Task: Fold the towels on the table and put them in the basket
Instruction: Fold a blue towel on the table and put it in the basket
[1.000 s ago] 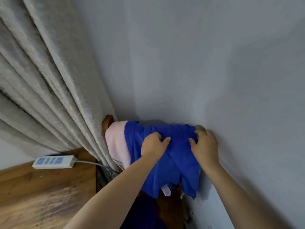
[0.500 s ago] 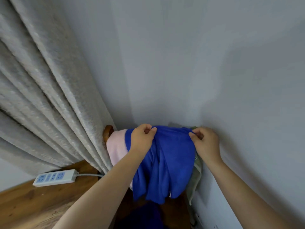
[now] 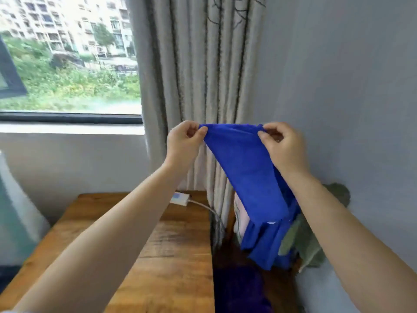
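A lot is tucked out of sight here: the pile by the wall is mostly covered by the hanging cloth, and only slivers show, a pale pink towel [image 3: 240, 219] on the curtain side and a grey-green towel [image 3: 303, 242] against the wall. What that pile rests on cannot be made out. Lower down there is a dark purple mass [image 3: 239, 288], too shadowed to name. No basket shows anywhere in this view.

Up in the air, the blue towel [image 3: 250, 177] is held by its top edge in front of the grey curtain [image 3: 198, 75]. The left hand [image 3: 182, 143] pinches the left corner, thumb and fingers [image 3: 200, 132] pressed together on the cloth. The right hand [image 3: 284, 147] pinches the right corner, fingers curled in over it. The top edge runs roughly level between the two hands, and the towel hangs down and to the right, its lower end draped over the pile.

To the left lies the wooden surface [image 3: 176, 245], with a white power strip [image 3: 179, 198] at its far edge, partly hidden by the left forearm. The window [image 3: 67, 55] shows greenery and buildings.
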Tool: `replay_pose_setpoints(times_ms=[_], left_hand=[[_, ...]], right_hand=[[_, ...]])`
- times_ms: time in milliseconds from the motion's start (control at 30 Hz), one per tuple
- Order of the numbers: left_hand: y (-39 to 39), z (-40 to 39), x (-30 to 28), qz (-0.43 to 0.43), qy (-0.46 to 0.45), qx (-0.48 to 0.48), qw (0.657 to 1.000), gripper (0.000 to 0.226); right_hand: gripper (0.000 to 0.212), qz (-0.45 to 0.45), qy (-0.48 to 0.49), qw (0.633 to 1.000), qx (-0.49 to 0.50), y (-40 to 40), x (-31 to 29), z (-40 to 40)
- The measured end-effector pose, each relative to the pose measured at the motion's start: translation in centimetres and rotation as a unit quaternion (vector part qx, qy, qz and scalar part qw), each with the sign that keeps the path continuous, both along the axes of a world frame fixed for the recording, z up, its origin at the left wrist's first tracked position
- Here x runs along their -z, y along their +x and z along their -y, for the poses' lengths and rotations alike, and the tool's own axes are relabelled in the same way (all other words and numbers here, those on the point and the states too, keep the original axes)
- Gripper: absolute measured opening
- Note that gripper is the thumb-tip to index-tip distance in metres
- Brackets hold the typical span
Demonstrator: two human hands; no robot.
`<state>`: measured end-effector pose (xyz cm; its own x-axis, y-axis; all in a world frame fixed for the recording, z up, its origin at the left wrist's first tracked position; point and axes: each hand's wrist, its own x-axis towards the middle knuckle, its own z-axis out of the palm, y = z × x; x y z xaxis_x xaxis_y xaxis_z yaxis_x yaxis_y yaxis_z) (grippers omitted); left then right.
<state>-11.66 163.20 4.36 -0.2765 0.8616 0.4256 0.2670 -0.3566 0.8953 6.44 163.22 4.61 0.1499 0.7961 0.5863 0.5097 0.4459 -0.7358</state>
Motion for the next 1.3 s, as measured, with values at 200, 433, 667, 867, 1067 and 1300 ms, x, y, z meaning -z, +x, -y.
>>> replay_pose_setpoints(times_ms=[200, 433, 667, 867, 1067, 1300], left_hand=[[-14.0, 9.4, 5.1, -0.072, -0.111, -0.110, 0.985, 0.025], [-21.2, 18.0, 18.7, -0.142, -0.369, -0.193, 0.898, 0.012], [-23.9, 19.1, 24.4, -0.128, -0.465, -0.203, 0.852, 0.016], [-26.8, 14.2, 20.3, -0.063, -0.250, -0.281, 0.924, 0.019], [-28.4, 16.0, 26.3, -0.036, -0.385, -0.265, 0.883, 0.013], [-32.5, 20.1, 33.9, -0.096, -0.570, -0.265, 0.772, 0.019]], right_hand=[[0.010, 0.074, -0.035, 0.990, -0.117, -13.7, 6.1, 5.5], [0.016, 0.146, -0.304, 0.919, -0.204, -23.0, 20.9, 10.9], [0.016, 0.161, -0.416, 0.868, -0.219, -26.7, 26.2, 10.5], [0.009, 0.030, -0.230, 0.942, -0.241, -29.5, 23.8, 7.5], [0.020, 0.141, -0.353, 0.861, -0.337, -30.4, 31.0, 12.7], [0.024, 0.172, -0.497, 0.823, -0.214, -28.6, 37.0, 15.1]])
